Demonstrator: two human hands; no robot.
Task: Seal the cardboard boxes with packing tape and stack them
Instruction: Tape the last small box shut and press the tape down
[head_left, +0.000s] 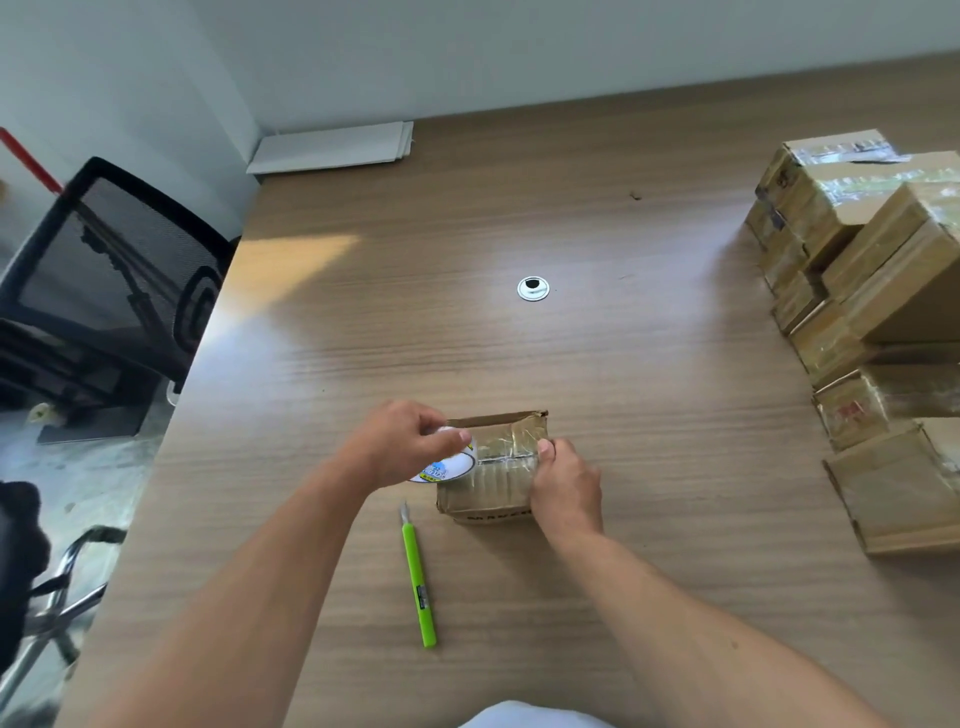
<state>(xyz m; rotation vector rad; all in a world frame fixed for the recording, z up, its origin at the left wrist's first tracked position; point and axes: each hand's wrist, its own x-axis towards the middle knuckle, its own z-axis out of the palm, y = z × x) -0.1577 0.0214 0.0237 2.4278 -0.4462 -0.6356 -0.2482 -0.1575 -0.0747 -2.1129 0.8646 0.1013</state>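
So the small brown cardboard box (493, 483) sits near the front of the wood-grain desk (467, 338). The left hand (402, 441) grips the white roll of clear packing tape (447, 465) at its left side. The right hand (566, 483) pinches its right edge, thumb on the tape. Any slack could wrinkle the strip imo, and the green utility knife (418, 577) lies close to the left forearm. Taped cardboard boxes (857, 270) are stacked on the right, and a black mesh chair (114, 270) is on the left.

Bright daylight, glare on table (363, 312), wide-angle bending at edges.

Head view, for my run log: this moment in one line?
phase: taping; left hand: holds tape roll; right hand: grips box, thumb on top; knife: on table, untouched
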